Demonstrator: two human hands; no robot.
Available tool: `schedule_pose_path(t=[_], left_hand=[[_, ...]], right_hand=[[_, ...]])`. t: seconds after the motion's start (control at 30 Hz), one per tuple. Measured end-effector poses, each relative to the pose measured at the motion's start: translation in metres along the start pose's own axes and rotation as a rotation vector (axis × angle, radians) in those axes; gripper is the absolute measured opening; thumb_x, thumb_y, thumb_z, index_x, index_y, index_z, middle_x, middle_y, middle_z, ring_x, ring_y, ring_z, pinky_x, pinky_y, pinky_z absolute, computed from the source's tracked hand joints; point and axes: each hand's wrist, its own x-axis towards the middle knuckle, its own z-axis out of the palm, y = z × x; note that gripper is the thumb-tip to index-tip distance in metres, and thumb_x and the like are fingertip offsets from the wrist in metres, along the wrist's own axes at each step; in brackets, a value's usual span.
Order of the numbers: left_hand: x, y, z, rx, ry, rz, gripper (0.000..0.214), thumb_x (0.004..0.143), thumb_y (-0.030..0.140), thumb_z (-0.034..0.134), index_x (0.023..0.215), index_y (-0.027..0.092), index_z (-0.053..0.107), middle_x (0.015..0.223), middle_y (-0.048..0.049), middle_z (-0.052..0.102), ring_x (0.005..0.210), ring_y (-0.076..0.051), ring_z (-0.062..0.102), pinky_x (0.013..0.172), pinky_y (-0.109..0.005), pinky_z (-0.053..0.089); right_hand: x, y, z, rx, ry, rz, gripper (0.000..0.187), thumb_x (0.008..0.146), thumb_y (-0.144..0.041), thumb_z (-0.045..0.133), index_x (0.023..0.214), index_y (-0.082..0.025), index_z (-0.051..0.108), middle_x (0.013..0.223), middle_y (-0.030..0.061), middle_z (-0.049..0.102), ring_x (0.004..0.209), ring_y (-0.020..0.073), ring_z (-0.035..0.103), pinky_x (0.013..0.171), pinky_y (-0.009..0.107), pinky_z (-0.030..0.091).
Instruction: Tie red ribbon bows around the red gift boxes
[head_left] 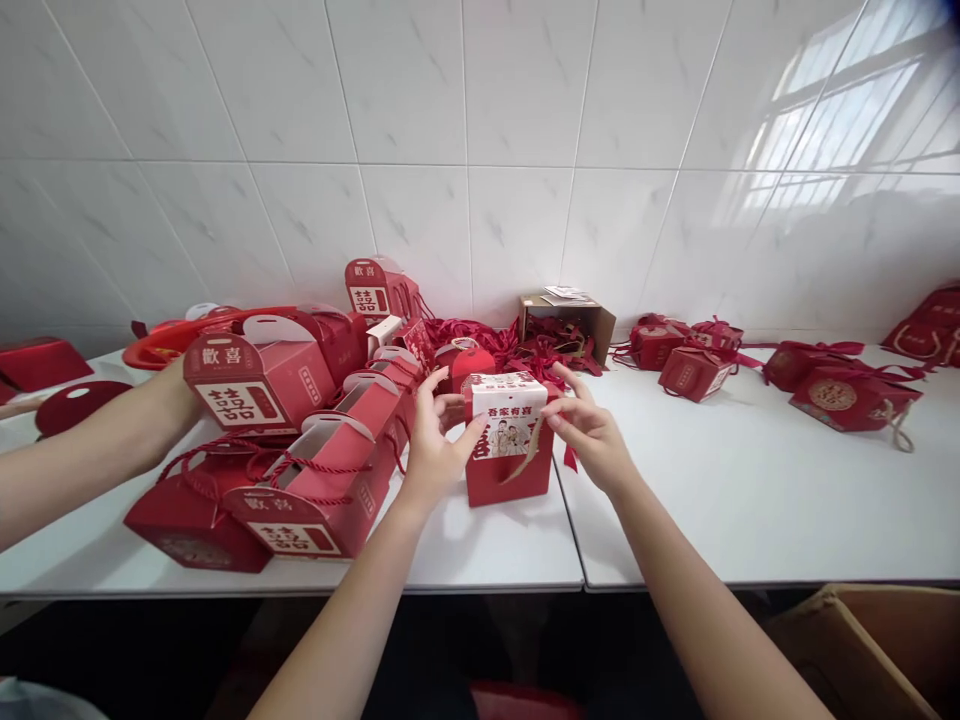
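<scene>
Room rt on tabletop [720,490], stacked boxes [291,385] blocking lt, white-label box [502,440] mid

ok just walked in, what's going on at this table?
A person has both hands at a red gift box standing on the white table. The left hand is spread at its left side; the right hand has fingertips by the upper end of a tan ribbon hanging across its front. Handled red boxes crowd the left, where another person's forearm reaches in, its hand hidden.
</scene>
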Motion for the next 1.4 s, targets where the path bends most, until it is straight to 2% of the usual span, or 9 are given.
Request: schedule_pose_path(t=[0.1,0.17,0.27,0.37,0.5,0.77,1.0,1.13,1.4], left_hand=[[-0.002,-0.001,0.001,0.056,-0.008,0.029,0.057,0.078,0.026,0.065,0.130,0.027,0.040,0.090,-0.0014,0.059,0.089,-0.017,0.061,0.082,-0.032,0.051],[-0.003,-0.002,0.001,0.076,-0.050,0.017,0.032,0.081,0.027,0.061,0.113,0.023,0.054,0.090,-0.0021,0.057,0.088,-0.017,0.060,0.080,-0.030,0.051],[-0.003,-0.003,0.000,0.098,-0.061,0.019,0.013,0.082,0.028,0.061,0.092,0.020,0.059,0.099,-0.0038,0.052,0.094,-0.017,0.057,0.080,-0.028,0.051],[-0.004,-0.004,0.002,0.085,-0.110,0.040,0.013,0.085,0.028,0.058,0.095,0.021,0.054,0.107,-0.0043,0.051,0.103,-0.018,0.054,0.087,-0.029,0.048],[-0.005,-0.006,0.004,-0.021,-0.217,-0.040,0.012,0.092,0.030,0.048,0.100,0.023,0.043,0.089,0.0000,0.056,0.084,-0.014,0.056,0.081,-0.028,0.047],[-0.007,-0.010,0.000,0.053,-0.300,-0.004,0.020,0.094,0.028,0.042,0.113,0.024,0.041,0.106,-0.0036,0.055,0.093,-0.016,0.055,0.085,-0.028,0.045],[-0.010,-0.008,0.002,0.060,-0.285,0.018,0.021,0.094,0.028,0.043,0.115,0.025,0.041,0.114,-0.0041,0.053,0.102,-0.017,0.054,0.089,-0.029,0.045],[-0.013,-0.008,0.003,0.033,-0.298,0.013,0.021,0.095,0.028,0.043,0.116,0.026,0.041,0.109,-0.0028,0.054,0.099,-0.016,0.054,0.087,-0.027,0.046],[-0.014,-0.009,0.004,-0.003,-0.288,-0.009,0.028,0.094,0.029,0.044,0.122,0.026,0.040,0.114,-0.0048,0.054,0.102,-0.017,0.055,0.090,-0.030,0.046]], right_hand=[[0.001,0.012,0.013,0.047,-0.023,-0.029,0.009,0.084,-0.035,0.065,0.083,-0.027,0.070,0.146,0.0015,0.039,0.138,0.0242,0.031,0.110,0.044,0.030],[-0.002,0.016,0.021,0.055,0.013,-0.051,0.009,0.085,-0.034,0.063,0.084,-0.027,0.069,0.144,0.0024,0.041,0.135,0.0236,0.035,0.110,0.044,0.030],[-0.007,0.016,0.028,-0.006,0.056,-0.057,0.010,0.086,-0.033,0.062,0.085,-0.026,0.069,0.141,0.0046,0.042,0.133,0.0242,0.039,0.108,0.045,0.032],[-0.008,0.013,0.031,-0.073,0.051,-0.055,0.011,0.086,-0.032,0.061,0.085,-0.026,0.070,0.140,0.0060,0.043,0.132,0.0253,0.039,0.108,0.046,0.031],[-0.008,0.010,0.033,-0.102,0.080,-0.053,0.009,0.085,-0.031,0.063,0.087,-0.027,0.071,0.144,0.0035,0.039,0.137,0.0258,0.032,0.111,0.047,0.027],[-0.006,0.008,0.042,-0.164,0.128,-0.087,0.013,0.086,-0.027,0.060,0.090,-0.027,0.072,0.129,0.0069,0.050,0.123,0.0235,0.048,0.100,0.040,0.041],[-0.006,0.008,0.046,-0.214,0.162,-0.101,0.013,0.086,-0.029,0.061,0.088,-0.028,0.074,0.122,0.0073,0.050,0.111,0.0226,0.054,0.088,0.037,0.049],[-0.007,0.008,0.046,-0.215,0.178,-0.100,0.014,0.085,-0.031,0.061,0.087,-0.028,0.074,0.121,0.0070,0.050,0.112,0.0227,0.054,0.089,0.037,0.049],[-0.008,0.005,0.048,-0.209,0.186,-0.073,0.015,0.087,-0.029,0.059,0.091,-0.027,0.073,0.120,0.0081,0.050,0.119,0.0240,0.050,0.092,0.038,0.048]])
